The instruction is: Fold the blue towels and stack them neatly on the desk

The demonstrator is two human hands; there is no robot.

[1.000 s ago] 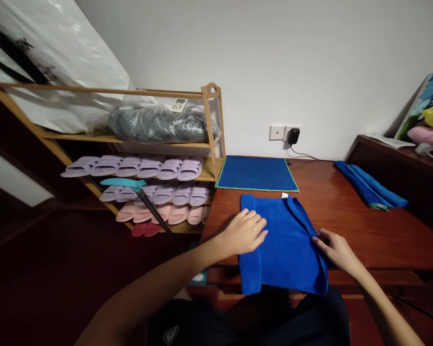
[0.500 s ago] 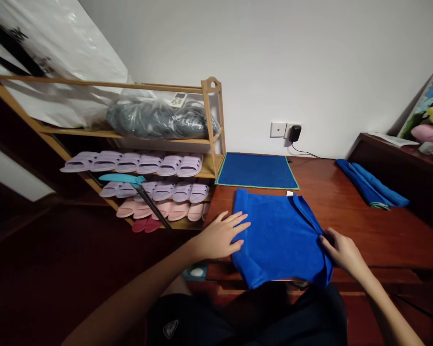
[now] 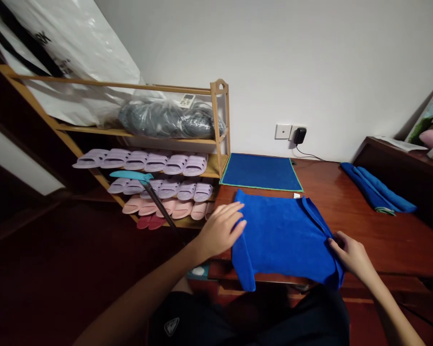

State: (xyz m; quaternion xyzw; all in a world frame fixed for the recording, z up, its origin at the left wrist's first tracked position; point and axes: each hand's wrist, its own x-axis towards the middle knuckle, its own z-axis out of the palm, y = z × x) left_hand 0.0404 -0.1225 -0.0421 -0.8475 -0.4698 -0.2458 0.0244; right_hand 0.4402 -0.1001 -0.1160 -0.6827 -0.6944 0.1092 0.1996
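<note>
A bright blue towel (image 3: pixel 285 240) lies on the reddish wooden table, its left and right edges folded inward and its lower part hanging over the front edge. My left hand (image 3: pixel 222 229) is at the towel's left fold, fingers bent over the edge with the thumb close to them. On the opposite side, my right hand (image 3: pixel 352 253) pinches the right folded edge between thumb and fingers. Behind the towel, a darker blue cloth (image 3: pixel 261 172) with green trim is spread flat. A folded blue cloth bundle (image 3: pixel 378 187) rests at the right.
To the left stands a wooden shoe rack (image 3: pixel 218 115) with rows of lilac slippers (image 3: pixel 155 161) and pink ones below. A blue-topped dark pole (image 3: pixel 159 202) leans before it. A black plug (image 3: pixel 300 135) sits in the wall socket. A raised wooden ledge (image 3: pixel 386 156) borders the table's right.
My left hand has gone from lying spread on the towel to bending over its left edge. The lower left flap is now folded straighter. My right hand keeps its pinch. The view has shifted slightly.
</note>
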